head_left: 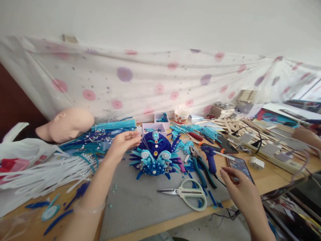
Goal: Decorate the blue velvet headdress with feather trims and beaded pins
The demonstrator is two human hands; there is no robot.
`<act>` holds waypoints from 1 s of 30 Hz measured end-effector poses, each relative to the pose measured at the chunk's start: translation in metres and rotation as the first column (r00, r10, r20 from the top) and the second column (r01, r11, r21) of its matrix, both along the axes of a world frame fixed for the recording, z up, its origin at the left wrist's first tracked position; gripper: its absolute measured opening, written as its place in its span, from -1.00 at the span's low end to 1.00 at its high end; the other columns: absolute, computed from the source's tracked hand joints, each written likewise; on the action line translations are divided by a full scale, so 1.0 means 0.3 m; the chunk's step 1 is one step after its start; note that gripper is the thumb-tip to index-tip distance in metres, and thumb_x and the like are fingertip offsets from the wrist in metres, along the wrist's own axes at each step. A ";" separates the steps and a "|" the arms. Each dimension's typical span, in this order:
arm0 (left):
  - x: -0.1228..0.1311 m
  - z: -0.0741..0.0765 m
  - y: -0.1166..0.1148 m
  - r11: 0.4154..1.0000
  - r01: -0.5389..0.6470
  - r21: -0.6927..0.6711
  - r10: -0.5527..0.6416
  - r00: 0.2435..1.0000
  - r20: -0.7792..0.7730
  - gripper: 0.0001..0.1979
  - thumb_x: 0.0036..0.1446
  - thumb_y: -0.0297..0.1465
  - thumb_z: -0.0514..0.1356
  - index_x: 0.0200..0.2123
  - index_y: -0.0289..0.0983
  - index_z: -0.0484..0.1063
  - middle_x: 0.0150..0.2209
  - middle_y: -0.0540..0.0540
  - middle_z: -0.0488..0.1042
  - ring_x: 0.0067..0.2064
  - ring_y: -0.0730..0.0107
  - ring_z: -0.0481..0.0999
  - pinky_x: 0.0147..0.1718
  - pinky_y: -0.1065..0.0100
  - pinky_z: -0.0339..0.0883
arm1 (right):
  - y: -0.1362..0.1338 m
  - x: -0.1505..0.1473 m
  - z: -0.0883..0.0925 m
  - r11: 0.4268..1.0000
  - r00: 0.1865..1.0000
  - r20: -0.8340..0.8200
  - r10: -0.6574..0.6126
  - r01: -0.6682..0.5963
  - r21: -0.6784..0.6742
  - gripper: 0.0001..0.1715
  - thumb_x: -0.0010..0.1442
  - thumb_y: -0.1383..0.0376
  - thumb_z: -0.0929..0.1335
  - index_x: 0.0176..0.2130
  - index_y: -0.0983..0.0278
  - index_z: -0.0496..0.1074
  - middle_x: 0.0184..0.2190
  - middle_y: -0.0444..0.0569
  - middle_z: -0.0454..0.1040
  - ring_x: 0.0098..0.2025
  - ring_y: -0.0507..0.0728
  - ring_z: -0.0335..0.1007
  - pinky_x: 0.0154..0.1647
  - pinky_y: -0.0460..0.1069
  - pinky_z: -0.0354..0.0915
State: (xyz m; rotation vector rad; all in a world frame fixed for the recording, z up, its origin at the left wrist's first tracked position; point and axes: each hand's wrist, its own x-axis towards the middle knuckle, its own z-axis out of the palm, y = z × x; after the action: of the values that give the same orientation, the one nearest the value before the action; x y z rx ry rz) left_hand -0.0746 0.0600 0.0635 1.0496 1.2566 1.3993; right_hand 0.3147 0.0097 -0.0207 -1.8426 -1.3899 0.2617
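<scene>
Blue headdress [155,155] sits at the centre of the grey mat [140,204], a domed velvet piece w/ teal gems up the front, round white discs and a fringe of blue-and-teal petals and pearls along its near edge. Left hand [122,142] comes in from 7 o'clock and rests against the headdress's left side, at its 10 o'clock; fingers are loosely spread and slightly curled, fingertips touching the dome's edge, nothing gripped. A clear bangle [89,208] sits on that forearm.

Right hand [238,187] is at 4 o'clock of the headdress, well apart from it, fingers curled loosely w/ index tip on or just above a phone [239,165] lying on the table; can't tell if it actually presses the screen. Not holding anything that shows.

Between hand and headdress: white-handled scissors [187,194] at 5 o'clock on the mat, blades shut, and teal-handled pliers [200,169] at 3 o'clock, w/ a blue glue gun [210,157] just beside them.

Further out: a bare mannequin head [66,125] lying on its side at 10 o'clock, white strands [50,174] at 9 o'clock, small white boxes [156,125] at 12 o'clock, wooden sticks [233,125] at 2 o'clock. A spotted cloth [150,77] hangs behind the table.
</scene>
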 end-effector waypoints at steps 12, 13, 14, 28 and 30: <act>-0.013 -0.008 -0.010 0.997 0.037 0.068 -0.033 0.998 -0.059 -0.37 -0.36 -0.26 0.54 -0.13 -0.33 0.54 -0.16 -0.16 0.63 -0.13 0.29 0.58 -0.14 0.33 0.43 | -0.026 -0.001 0.018 0.999 0.999 -0.034 -0.026 0.025 -0.041 -0.35 -0.04 -0.18 0.28 -0.24 0.27 0.53 -0.22 0.15 0.60 -0.21 0.39 0.53 -0.15 0.23 0.39; -0.008 -0.008 -0.009 0.997 0.037 0.070 -0.032 0.997 -0.069 -0.37 -0.34 -0.24 0.53 -0.13 -0.34 0.54 -0.16 -0.18 0.63 -0.13 0.27 0.58 -0.13 0.32 0.42 | -0.027 0.000 0.015 0.999 0.999 -0.046 -0.016 0.014 -0.043 -0.36 -0.04 -0.17 0.28 -0.24 0.26 0.52 -0.22 0.15 0.60 -0.19 0.39 0.53 -0.14 0.23 0.39; -0.003 -0.008 -0.008 0.997 0.035 0.071 -0.029 0.996 -0.081 -0.37 -0.33 -0.22 0.53 -0.13 -0.35 0.54 -0.16 -0.19 0.63 -0.13 0.26 0.58 -0.13 0.30 0.42 | -0.027 0.002 0.011 0.999 0.998 -0.056 -0.006 0.004 -0.041 -0.36 -0.04 -0.17 0.28 -0.24 0.26 0.52 -0.22 0.15 0.60 -0.19 0.39 0.53 -0.13 0.23 0.39; 0.067 0.020 -0.008 0.997 0.046 0.061 -0.037 0.988 -0.150 -0.50 -0.38 -0.20 0.50 -0.30 -0.33 0.62 -0.36 -0.13 0.64 -0.36 0.32 0.55 -0.28 0.28 0.44 | 0.145 -0.024 -0.048 0.999 0.989 0.147 -0.021 0.026 -0.033 -0.19 0.04 -0.20 0.22 -0.12 0.44 0.47 -0.11 0.40 0.55 -0.14 0.43 0.51 -0.17 0.19 0.37; 0.068 0.023 -0.008 0.997 0.048 0.061 -0.038 0.988 -0.150 -0.55 -0.37 -0.22 0.49 -0.34 -0.32 0.63 -0.40 -0.11 0.63 -0.40 0.34 0.53 -0.31 0.29 0.44 | 0.168 -0.035 -0.042 0.998 0.985 0.175 0.012 -0.001 -0.065 -0.30 0.06 -0.19 0.22 -0.23 0.33 0.50 -0.19 0.28 0.59 -0.18 0.41 0.52 -0.20 0.16 0.34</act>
State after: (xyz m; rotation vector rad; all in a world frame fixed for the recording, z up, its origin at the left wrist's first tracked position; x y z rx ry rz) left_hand -0.0541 0.0577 0.0703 1.2377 1.2950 1.3561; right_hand 0.3040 0.0600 -0.0334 -1.9530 -1.5227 0.1522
